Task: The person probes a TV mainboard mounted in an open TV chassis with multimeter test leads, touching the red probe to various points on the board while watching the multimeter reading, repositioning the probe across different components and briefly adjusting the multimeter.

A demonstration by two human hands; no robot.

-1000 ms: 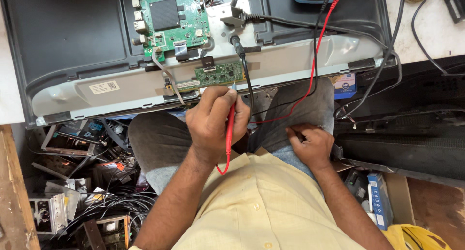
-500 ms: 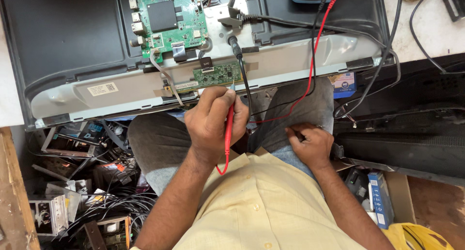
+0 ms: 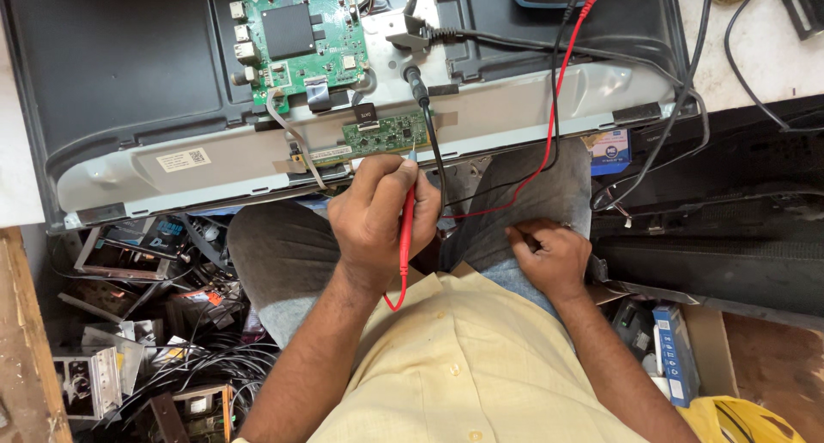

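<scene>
A red probe (image 3: 407, 228) is being gripped in the closed left hand (image 3: 378, 224), its tip being pressed against the small green circuit strip (image 3: 386, 136) at the edge of the opened flat-screen panel (image 3: 129, 74). A black probe (image 3: 418, 87) is being left lying beside that strip. The right hand (image 3: 549, 258) is being rested on the knee, fingers curled shut around the thin black lead (image 3: 481, 194). A larger green board (image 3: 296, 35) is being shown above, on the panel's back.
</scene>
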